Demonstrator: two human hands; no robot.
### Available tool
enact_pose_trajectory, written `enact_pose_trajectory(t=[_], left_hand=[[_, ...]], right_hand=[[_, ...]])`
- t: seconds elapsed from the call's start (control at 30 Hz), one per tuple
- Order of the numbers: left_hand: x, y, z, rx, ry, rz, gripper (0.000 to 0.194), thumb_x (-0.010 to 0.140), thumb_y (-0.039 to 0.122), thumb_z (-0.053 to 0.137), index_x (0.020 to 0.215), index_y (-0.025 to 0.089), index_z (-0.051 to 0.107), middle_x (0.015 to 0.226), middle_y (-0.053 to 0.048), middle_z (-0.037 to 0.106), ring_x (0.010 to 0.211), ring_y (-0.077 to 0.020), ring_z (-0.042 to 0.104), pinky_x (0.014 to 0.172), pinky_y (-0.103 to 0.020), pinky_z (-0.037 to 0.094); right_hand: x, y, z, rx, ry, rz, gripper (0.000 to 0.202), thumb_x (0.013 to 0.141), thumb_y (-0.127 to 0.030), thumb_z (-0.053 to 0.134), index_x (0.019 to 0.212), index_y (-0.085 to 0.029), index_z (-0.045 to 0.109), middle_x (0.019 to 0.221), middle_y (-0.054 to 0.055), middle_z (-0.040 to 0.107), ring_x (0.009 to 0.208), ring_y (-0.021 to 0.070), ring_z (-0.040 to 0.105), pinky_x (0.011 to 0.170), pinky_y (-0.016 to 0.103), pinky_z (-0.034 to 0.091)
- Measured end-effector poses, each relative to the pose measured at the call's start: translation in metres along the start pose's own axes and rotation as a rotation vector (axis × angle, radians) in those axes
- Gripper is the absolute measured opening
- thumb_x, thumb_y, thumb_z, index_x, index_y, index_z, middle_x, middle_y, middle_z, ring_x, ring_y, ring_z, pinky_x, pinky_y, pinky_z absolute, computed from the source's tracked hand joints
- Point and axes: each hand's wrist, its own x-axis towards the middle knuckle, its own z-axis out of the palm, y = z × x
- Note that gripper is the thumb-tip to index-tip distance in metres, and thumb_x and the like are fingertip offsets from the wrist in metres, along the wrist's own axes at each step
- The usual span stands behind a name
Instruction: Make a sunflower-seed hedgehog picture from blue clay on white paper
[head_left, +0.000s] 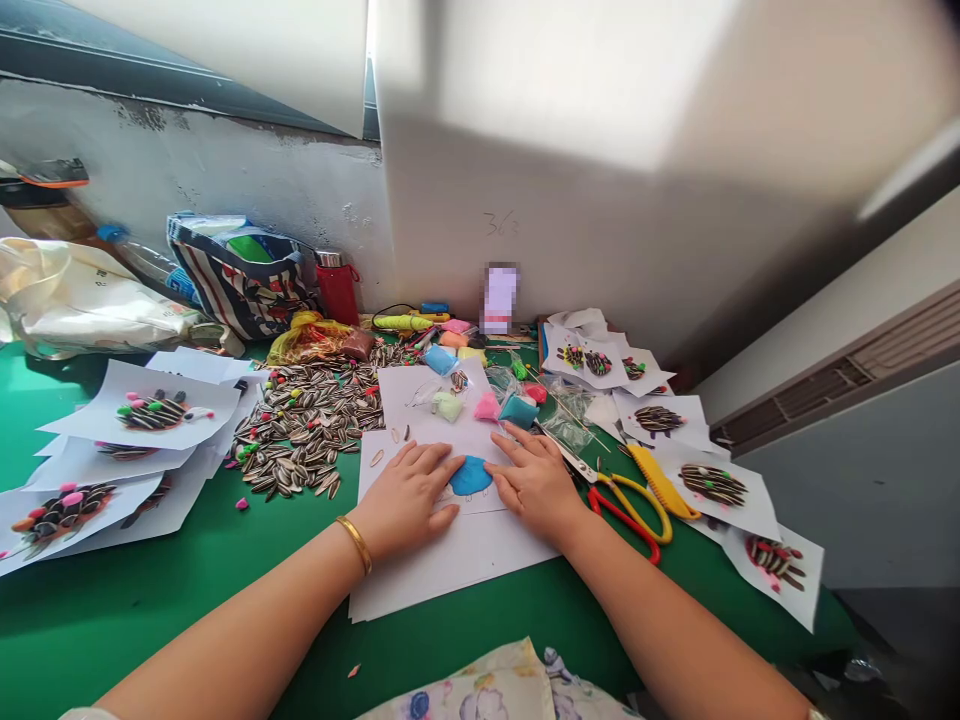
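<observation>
Behind the green counter [255, 540], a pale wall [600, 230] is standing beyond the fingers [445, 474]. Both the left hand [405, 497] and the right hand [541, 483] are spreading their fingers wide and flat, gripping nothing. Blue clay [472, 476] is sitting between their fingertips, touching both sides, on white paper [450, 572]. Sunflower seeds [307, 420] are lying left of the fingers, and scissors [606, 481] are lying right.

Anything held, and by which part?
Nothing gripped: left hand and right hand rest on the paper, at opposite edges of the blue clay.
</observation>
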Motion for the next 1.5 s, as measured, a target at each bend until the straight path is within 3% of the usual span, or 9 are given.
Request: enact_pose_trajectory(t=[0.13, 0.33, 0.73, 1.0, 1.17, 1.37, 1.5], left_hand=[[-0.001, -0.001, 0.0, -0.006, 0.01, 0.006, 0.062, 0.086, 0.041, 0.056, 0.144, 0.024, 0.043, 0.144, -0.011, 0.047, 0.133, -0.0283, 0.042, 0.116, -0.05, 0.022], [-0.001, -0.002, 0.001, 0.003, -0.004, 0.012, 0.063, 0.086, 0.042, 0.055, 0.145, 0.023, 0.042, 0.146, -0.012, 0.046, 0.134, -0.0285, 0.041, 0.116, -0.051, 0.022], [0.0, -0.002, 0.0, 0.005, 0.0, 0.014, 0.063, 0.086, 0.042, 0.055, 0.145, 0.023, 0.042, 0.146, -0.012, 0.046, 0.134, -0.0285, 0.041, 0.116, -0.051, 0.023], [-0.001, -0.002, -0.001, -0.036, 0.019, 0.012, 0.067, 0.084, 0.04, 0.059, 0.146, 0.023, 0.04, 0.145, -0.012, 0.048, 0.133, -0.0283, 0.043, 0.116, -0.051, 0.025], [0.0, -0.003, -0.002, -0.018, 0.011, 0.052, 0.054, 0.086, 0.041, 0.06, 0.139, 0.03, 0.05, 0.146, -0.011, 0.046, 0.134, -0.0307, 0.042, 0.114, -0.056, 0.027], [0.001, -0.002, -0.002, -0.009, 0.013, 0.056, 0.053, 0.087, 0.044, 0.059, 0.137, 0.03, 0.052, 0.146, -0.011, 0.047, 0.133, -0.0323, 0.044, 0.112, -0.058, 0.029], [0.0, -0.001, -0.001, -0.026, 0.037, 0.062, 0.054, 0.087, 0.042, 0.058, 0.138, 0.028, 0.05, 0.146, -0.01, 0.048, 0.133, -0.0325, 0.043, 0.113, -0.058, 0.027]], right_hand=[[0.001, -0.001, -0.004, 0.014, 0.013, -0.009, 0.026, 0.094, -0.029, 0.05, 0.107, -0.031, 0.073, 0.143, 0.002, 0.053, 0.137, 0.027, 0.039, 0.105, 0.048, 0.029], [0.001, -0.005, -0.011, 0.06, -0.107, -0.134, 0.028, 0.095, -0.03, 0.048, 0.112, -0.031, 0.071, 0.14, 0.001, 0.055, 0.137, 0.027, 0.039, 0.106, 0.049, 0.029], [-0.002, 0.0, -0.009, 0.095, -0.078, -0.202, 0.026, 0.091, -0.028, 0.053, 0.109, -0.032, 0.071, 0.14, 0.0, 0.055, 0.135, 0.0277, 0.041, 0.109, 0.053, 0.026], [0.0, -0.005, -0.007, 0.091, -0.091, -0.171, 0.028, 0.092, -0.03, 0.053, 0.115, -0.032, 0.068, 0.144, 0.002, 0.052, 0.139, 0.0273, 0.036, 0.113, 0.054, 0.022], [0.002, -0.007, -0.005, 0.055, -0.083, -0.106, 0.039, 0.094, -0.034, 0.05, 0.132, -0.025, 0.057, 0.146, 0.007, 0.048, 0.14, 0.0276, 0.034, 0.115, 0.055, 0.017], [0.004, -0.011, -0.003, 0.031, -0.115, -0.07, 0.034, 0.097, -0.037, 0.046, 0.125, -0.026, 0.062, 0.145, 0.006, 0.05, 0.141, 0.0278, 0.033, 0.116, 0.058, 0.012], [0.005, -0.013, 0.0, 0.018, -0.119, -0.052, 0.039, 0.098, -0.041, 0.045, 0.132, -0.026, 0.057, 0.148, 0.008, 0.045, 0.141, 0.0287, 0.032, 0.116, 0.06, 0.01]])
